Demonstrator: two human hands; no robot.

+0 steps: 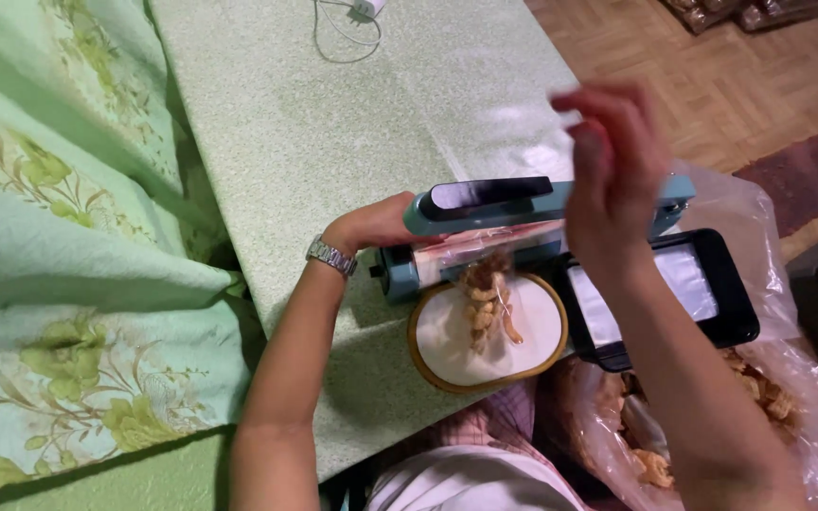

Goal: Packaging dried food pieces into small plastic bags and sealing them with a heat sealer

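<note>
Teal plastic heat sealer [523, 222] sits mid-frame on a green speckled tablecloth [352, 123], long axis running left-right, tilted slightly up toward the right. Its lid arm with the black strip is raised a little.

Head view: left hand [371, 227] at centre-left, wearing a metal wristwatch [331, 255], is curled against the sealer's left end, fingers tucked behind it; a real grasp or just a press, cannot tell. Right hand [613, 180] at centre-right is lifted above the sealer's right half, blurred, fingers loosely spread and holding nothing visible.

A clear bag of tan snack pieces [487, 298] lies with its mouth in the sealer, body pointing down-frame, resting on a round white plate with a yellow rim [428, 355] at the table's near edge. Just right of the plate, a black scale [665, 298] overhangs a big clear plastic bag of snacks [788, 397] at lower right.

Open table room stretches up-frame to a white cable [343, 28]. Floral green fabric [59, 284] fills the left. Wood floor [731, 76] upper right.
</note>
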